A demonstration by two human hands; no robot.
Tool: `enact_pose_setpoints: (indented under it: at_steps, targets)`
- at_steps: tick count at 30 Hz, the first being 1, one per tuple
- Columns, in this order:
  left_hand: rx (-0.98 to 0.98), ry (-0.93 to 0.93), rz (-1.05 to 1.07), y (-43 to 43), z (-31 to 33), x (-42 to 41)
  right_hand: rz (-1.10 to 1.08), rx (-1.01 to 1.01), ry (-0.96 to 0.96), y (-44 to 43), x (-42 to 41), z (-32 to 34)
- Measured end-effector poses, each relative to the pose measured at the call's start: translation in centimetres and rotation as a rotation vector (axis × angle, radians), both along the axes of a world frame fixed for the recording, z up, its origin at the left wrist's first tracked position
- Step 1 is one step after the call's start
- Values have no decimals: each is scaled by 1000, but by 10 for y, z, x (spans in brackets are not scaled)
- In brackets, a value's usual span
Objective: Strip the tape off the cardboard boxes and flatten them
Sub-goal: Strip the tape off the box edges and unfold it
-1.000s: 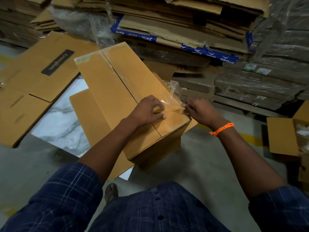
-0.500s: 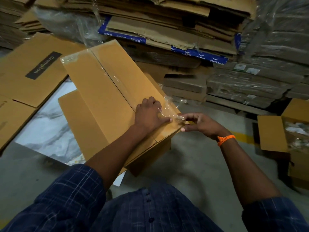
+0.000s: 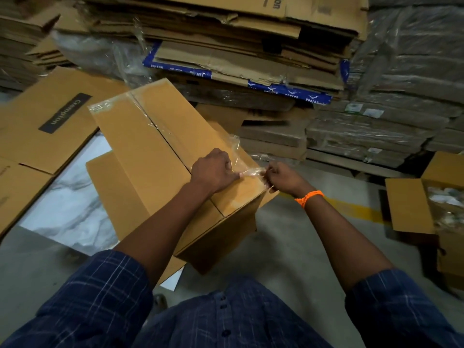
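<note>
— Two hands busy?
— Left hand [image 3: 213,173] and right hand [image 3: 281,178] each pinch one clear, crinkled tape [image 3: 252,172] strand, taut between them.
— Where's the box [image 3: 155,156]?
— Under them, tilted on the grey floor [image 3: 288,247]: smooth brown cardboard, rectangular, seam glossy with tape.

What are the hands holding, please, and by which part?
The clear tape: the right hand pinches its peeled loose end; the left hand pinches it at the cardboard box top.
</note>
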State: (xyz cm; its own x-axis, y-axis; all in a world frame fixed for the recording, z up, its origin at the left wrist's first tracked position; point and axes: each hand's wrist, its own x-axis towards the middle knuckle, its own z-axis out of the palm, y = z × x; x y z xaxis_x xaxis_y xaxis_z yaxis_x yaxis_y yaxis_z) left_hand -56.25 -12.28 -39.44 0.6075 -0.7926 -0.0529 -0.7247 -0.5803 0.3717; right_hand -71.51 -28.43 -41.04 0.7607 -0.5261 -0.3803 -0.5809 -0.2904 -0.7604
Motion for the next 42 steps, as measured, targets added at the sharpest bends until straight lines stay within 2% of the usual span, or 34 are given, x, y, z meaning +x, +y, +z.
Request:
enact_pose_setpoints:
  at_steps: [4, 6, 8, 10, 12, 14, 16, 17, 19, 21, 24, 26, 28, 29, 30, 33, 35, 39, 42]
  targets:
    - [65, -40, -97, 5, 10, 6, 173, -362, 31, 6, 16, -14]
    - [107, -54, -131, 7, 12, 5, 137, -555, 30, 10, 14, -20]
    - [130, -77, -140, 7, 10, 5, 17, -716, -83, 13, 7, -19]
    - [179, -137, -221, 10, 6, 1, -160, -659, -354, 17, 5, -1]
    - [189, -130, -284, 11, 0, -10, -199, -570, -539, 15, 13, 31]
    - [108, -100, -281, 8, -8, -25, -83, -613, -552, 11, 26, 57]
    - [-65, -182, -238, 6, -10, -36, -37, -589, -537, 11, 37, 69]
    - [-162, -201, -217, 5, -13, -34, -63, -539, -537, 12, 39, 71]
    - [-267, -100, -83, 8, -12, -17, -155, -337, -510, 14, 38, 66]
    - [-232, 15, 28, 16, -5, 9, -246, 22, -430, 18, 36, 58]
    - [-272, 199, 170, 35, -3, 60, -265, 461, -350, 31, 40, 50]
    - [-379, 281, 231, 50, 3, 80, -233, 743, -430, 40, 50, 49]
    - [-515, 527, 353, 59, 15, 89, -144, 893, -516, 49, 66, 46]
    - [-554, 646, 433, 61, 20, 96, -64, 821, -497, 56, 78, 44]
    - [-581, 686, 472, 63, 28, 103, 28, 633, -428, 63, 90, 43]
    - [-615, 650, 484, 72, 47, 149, 272, -73, -175, 91, 135, 35]
    - [-671, 703, 501, 80, 60, 189, 310, -358, -75, 108, 164, 28]
    - [-855, 939, 561, 88, 78, 285, 229, -721, 141, 136, 207, 12]
    - [-1106, 1024, 697, 94, 84, 366, 202, -711, 158, 151, 247, 10]
